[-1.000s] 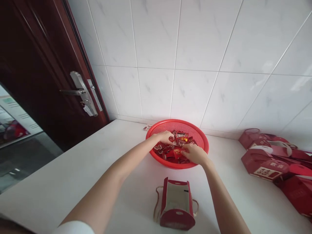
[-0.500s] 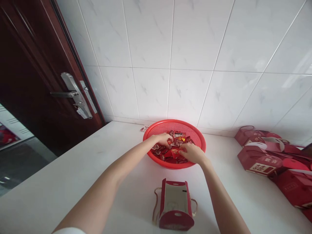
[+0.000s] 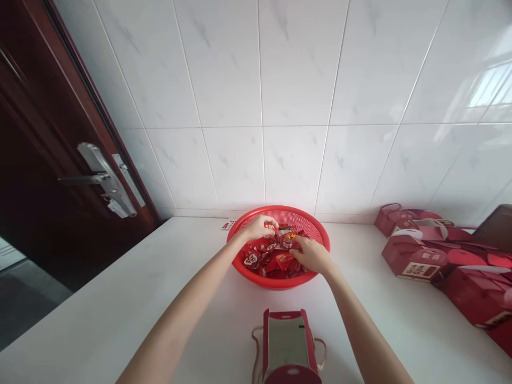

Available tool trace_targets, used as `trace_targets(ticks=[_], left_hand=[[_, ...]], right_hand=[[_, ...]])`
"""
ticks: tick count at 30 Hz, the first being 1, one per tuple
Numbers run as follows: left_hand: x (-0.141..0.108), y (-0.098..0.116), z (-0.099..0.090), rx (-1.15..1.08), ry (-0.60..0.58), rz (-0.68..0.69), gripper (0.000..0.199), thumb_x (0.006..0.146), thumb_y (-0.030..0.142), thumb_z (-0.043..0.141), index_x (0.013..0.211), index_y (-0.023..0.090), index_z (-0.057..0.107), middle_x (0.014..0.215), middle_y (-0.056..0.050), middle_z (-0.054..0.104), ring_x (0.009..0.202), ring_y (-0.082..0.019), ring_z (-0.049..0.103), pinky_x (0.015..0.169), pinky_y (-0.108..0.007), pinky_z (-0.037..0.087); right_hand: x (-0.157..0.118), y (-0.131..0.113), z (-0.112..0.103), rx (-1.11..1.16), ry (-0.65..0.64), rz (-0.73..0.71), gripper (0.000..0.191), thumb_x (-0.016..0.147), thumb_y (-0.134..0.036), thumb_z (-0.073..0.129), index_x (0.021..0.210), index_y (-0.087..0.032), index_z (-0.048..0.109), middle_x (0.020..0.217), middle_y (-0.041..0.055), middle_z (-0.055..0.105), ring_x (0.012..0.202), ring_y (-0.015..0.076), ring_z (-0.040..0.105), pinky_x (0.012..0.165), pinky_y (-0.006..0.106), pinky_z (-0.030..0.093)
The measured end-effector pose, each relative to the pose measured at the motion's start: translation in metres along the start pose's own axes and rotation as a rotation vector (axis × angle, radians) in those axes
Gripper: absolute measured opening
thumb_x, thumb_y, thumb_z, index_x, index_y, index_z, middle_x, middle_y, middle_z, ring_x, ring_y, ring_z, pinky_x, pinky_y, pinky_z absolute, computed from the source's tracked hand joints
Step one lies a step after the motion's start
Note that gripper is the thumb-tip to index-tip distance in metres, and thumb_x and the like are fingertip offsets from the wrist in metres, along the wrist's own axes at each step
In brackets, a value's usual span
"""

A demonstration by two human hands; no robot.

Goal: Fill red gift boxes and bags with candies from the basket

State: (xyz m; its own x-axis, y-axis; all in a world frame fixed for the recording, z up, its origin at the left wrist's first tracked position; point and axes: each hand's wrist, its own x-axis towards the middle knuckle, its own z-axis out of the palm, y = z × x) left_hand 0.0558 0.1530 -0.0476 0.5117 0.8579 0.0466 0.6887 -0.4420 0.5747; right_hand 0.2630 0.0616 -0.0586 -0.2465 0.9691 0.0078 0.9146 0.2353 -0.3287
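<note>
A red plastic basket holds many red wrapped candies. Over its left part, my left hand is closed on a small red candy packet. My right hand reaches in over the right rim, its fingers curled down at the candies; whether they grip one is hard to tell. In front of the basket stands an open red box with a pale inside and rope handles at its sides.
Several red gift boxes are grouped on the white table at the right. A small printed card lies behind the basket's left rim. Beyond are a tiled wall and, at left, a dark door with a metal handle.
My left hand has lifted slightly, and the red packet in its fingers now shows more clearly. My right hand stays at the candies. The view has shifted a little.
</note>
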Motion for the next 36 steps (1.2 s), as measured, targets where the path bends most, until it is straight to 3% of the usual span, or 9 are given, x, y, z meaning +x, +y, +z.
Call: trace_targets(ticks=[5, 13, 17, 20, 22, 25, 27, 30, 36], left_hand=[[0.004, -0.001, 0.001, 0.037, -0.171, -0.053, 0.012, 0.074, 0.023, 0.065, 0.082, 0.021, 0.073, 0.091, -0.001, 0.075, 0.087, -0.019, 0.068, 0.076, -0.024, 0.05], [0.031, -0.004, 0.012, 0.306, -0.259, -0.365, 0.012, 0.066, 0.024, 0.065, 0.06, 0.019, 0.057, 0.06, -0.005, 0.061, 0.06, -0.024, 0.059, 0.059, -0.034, 0.044], [0.033, -0.005, 0.017, 0.352, -0.318, -0.441, 0.016, 0.065, 0.027, 0.069, 0.077, 0.017, 0.065, 0.075, -0.011, 0.07, 0.07, -0.029, 0.067, 0.064, -0.036, 0.05], [0.028, -0.001, 0.019, 0.32, -0.332, -0.403, 0.043, 0.067, 0.034, 0.072, 0.108, 0.02, 0.067, 0.103, -0.015, 0.074, 0.088, -0.035, 0.071, 0.072, -0.039, 0.054], [0.025, 0.003, 0.019, 0.295, -0.314, -0.356, 0.069, 0.069, 0.04, 0.073, 0.134, 0.027, 0.054, 0.132, -0.017, 0.065, 0.11, -0.04, 0.066, 0.081, -0.042, 0.054], [0.022, 0.007, 0.021, 0.281, -0.281, -0.333, 0.099, 0.07, 0.045, 0.073, 0.156, 0.036, 0.023, 0.163, -0.018, 0.029, 0.138, -0.047, 0.044, 0.092, -0.05, 0.052], [0.022, 0.006, 0.023, 0.271, -0.266, -0.326, 0.106, 0.074, 0.048, 0.07, 0.16, 0.036, 0.009, 0.168, -0.019, 0.013, 0.146, -0.048, 0.031, 0.098, -0.054, 0.048], [0.026, 0.0, 0.029, 0.247, -0.238, -0.279, 0.112, 0.075, 0.052, 0.07, 0.161, 0.03, 0.001, 0.168, -0.02, 0.014, 0.151, -0.044, 0.023, 0.105, -0.052, 0.044], [0.041, -0.019, 0.045, 0.175, -0.182, -0.115, 0.101, 0.066, 0.048, 0.079, 0.152, 0.027, 0.03, 0.155, -0.016, 0.042, 0.142, -0.038, 0.042, 0.103, -0.04, 0.046]], right_hand=[[0.001, 0.002, 0.003, 0.044, 0.008, 0.006, 0.025, 0.095, -0.032, 0.052, 0.113, -0.019, 0.063, 0.117, 0.0095, 0.07, 0.108, 0.0262, 0.064, 0.071, 0.03, 0.039], [0.001, 0.001, 0.001, 0.034, 0.003, 0.007, 0.029, 0.096, -0.033, 0.051, 0.118, -0.02, 0.064, 0.119, 0.0093, 0.07, 0.108, 0.0256, 0.064, 0.073, 0.03, 0.04], [0.001, 0.002, 0.001, 0.025, 0.006, -0.01, 0.027, 0.095, -0.032, 0.051, 0.115, -0.022, 0.066, 0.113, 0.0081, 0.071, 0.103, 0.0248, 0.065, 0.07, 0.03, 0.039], [0.001, 0.002, 0.002, 0.02, -0.005, -0.028, 0.024, 0.094, -0.031, 0.051, 0.111, -0.022, 0.066, 0.108, 0.007, 0.072, 0.098, 0.0241, 0.066, 0.067, 0.03, 0.037], [0.001, 0.002, 0.001, 0.019, -0.011, -0.031, 0.024, 0.094, -0.029, 0.051, 0.111, -0.023, 0.067, 0.106, 0.0067, 0.073, 0.098, 0.024, 0.066, 0.066, 0.03, 0.037], [0.001, 0.002, 0.001, 0.023, -0.015, -0.028, 0.025, 0.094, -0.029, 0.051, 0.113, -0.023, 0.067, 0.105, 0.0064, 0.073, 0.097, 0.024, 0.066, 0.066, 0.03, 0.036], [0.001, 0.002, 0.001, 0.024, -0.016, -0.026, 0.026, 0.094, -0.03, 0.052, 0.114, -0.024, 0.067, 0.106, 0.0066, 0.073, 0.097, 0.024, 0.066, 0.066, 0.029, 0.036], [0.001, 0.002, 0.001, 0.016, -0.022, -0.022, 0.025, 0.093, -0.03, 0.052, 0.111, -0.023, 0.067, 0.105, 0.0069, 0.073, 0.096, 0.0239, 0.066, 0.065, 0.029, 0.035], [0.0, 0.002, 0.001, 0.016, -0.017, -0.039, 0.02, 0.093, -0.029, 0.052, 0.105, -0.023, 0.066, 0.1, 0.0054, 0.072, 0.094, 0.0225, 0.065, 0.064, 0.028, 0.034]])
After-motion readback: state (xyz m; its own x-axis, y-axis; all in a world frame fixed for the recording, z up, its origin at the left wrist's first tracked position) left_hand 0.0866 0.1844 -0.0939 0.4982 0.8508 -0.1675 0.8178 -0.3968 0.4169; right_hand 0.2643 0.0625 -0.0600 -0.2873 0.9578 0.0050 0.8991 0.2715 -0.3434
